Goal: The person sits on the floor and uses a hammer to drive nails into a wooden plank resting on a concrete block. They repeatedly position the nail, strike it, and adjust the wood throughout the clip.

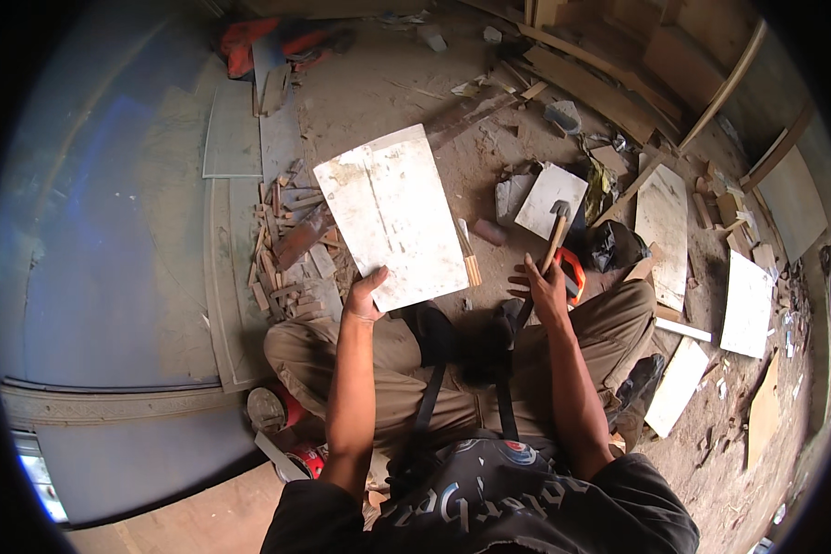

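My left hand (367,297) grips the lower left corner of a white board (397,222), thumb on its face. The board is scuffed and dirty, with a dark line down its upper part. Thin wooden strips (472,263) show at its right edge; whether they are fixed to it I cannot tell. In my right hand (547,288) is a hammer (556,231), its wooden handle slanting up to a dark metal head. That head overlaps a smaller white board (537,205) lying beyond. An orange tool handle (574,277) shows just right of this hand.
Short wood offcuts (277,268) are heaped to the left, beside a large bluish panel (111,249). Further white boards (746,305) and wood scraps lie on the dirt floor at right. Planks (600,88) lean at the far right. A red can (307,457) stands near my left leg.
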A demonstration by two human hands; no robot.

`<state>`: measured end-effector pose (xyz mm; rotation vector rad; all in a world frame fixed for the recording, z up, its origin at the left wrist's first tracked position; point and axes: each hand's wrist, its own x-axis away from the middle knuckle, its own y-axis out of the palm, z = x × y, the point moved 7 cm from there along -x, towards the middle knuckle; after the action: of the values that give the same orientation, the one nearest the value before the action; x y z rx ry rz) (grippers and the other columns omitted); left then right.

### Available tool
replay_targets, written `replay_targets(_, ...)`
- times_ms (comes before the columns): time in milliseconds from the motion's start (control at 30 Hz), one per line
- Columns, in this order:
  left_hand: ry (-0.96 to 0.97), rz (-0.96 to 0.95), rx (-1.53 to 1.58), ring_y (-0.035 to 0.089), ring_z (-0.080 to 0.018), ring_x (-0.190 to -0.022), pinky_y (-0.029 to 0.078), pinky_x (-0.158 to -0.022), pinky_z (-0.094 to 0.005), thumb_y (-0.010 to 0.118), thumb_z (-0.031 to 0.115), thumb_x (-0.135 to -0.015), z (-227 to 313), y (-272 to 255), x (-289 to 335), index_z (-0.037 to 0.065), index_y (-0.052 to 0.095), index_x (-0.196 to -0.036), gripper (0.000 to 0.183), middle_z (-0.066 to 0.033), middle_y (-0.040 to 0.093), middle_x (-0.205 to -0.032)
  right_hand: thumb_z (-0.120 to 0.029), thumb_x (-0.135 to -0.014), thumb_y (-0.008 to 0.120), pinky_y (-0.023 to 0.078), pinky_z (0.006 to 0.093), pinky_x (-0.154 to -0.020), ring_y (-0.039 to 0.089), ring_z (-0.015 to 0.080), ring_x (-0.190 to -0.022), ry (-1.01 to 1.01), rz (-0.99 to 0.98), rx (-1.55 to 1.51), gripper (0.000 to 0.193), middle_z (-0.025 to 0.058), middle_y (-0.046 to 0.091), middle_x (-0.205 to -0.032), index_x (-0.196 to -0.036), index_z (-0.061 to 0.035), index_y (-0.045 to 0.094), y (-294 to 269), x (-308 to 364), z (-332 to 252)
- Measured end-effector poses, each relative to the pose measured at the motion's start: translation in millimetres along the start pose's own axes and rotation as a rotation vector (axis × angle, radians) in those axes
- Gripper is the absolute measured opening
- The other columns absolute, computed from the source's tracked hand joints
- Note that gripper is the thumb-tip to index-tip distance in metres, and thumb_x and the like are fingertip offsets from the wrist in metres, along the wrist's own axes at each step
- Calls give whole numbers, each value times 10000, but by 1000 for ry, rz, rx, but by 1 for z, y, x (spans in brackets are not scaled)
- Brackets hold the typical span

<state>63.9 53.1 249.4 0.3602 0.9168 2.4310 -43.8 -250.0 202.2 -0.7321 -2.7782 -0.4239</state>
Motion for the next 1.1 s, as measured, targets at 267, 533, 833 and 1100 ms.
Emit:
replay_targets(267,41,-69,209,482,-352,-1261,406,-1035,-501,811,223,-700,-31,-6,14,21,371,-1417,865,-151,512,-1360,-369,-989,518,589,368,-690,656,211,-878,296,-400,-401,544,101,612,-1033,-1421,-83,352,51,19,31)
replay_targets(533,-74,-107,479,533,-375,-1199,436,-1016,-515,802,165,-611,-81,-20,16,27,433,-1369,855,-156,562,-1291,-351,-971,544,472,454,-991,584,280,-1140,283,-326,-741,504,132,578,-1242,-1358,-51,426,49,10,34)
replay_targets(833,-304,92,-50,403,-307,-1334,367,-1041,-608,774,213,-724,-108,-44,8,118,426,-1376,745,-107,489,-1376,-264,-953,597,481,383,-944,599,204,-1069,0,-165,-631,372,53,622,-1150,-1267,-78,527,19,7,-2)
replay_targets(1100,-247,-35,84,407,-306,-1293,419,-984,-654,636,363,-903,-116,4,1,194,273,-1412,647,-94,389,-1378,-194,-994,542,437,278,-893,556,117,-1025,-335,-246,-179,383,23,611,-1120,-1323,-3,490,4,1,-20)
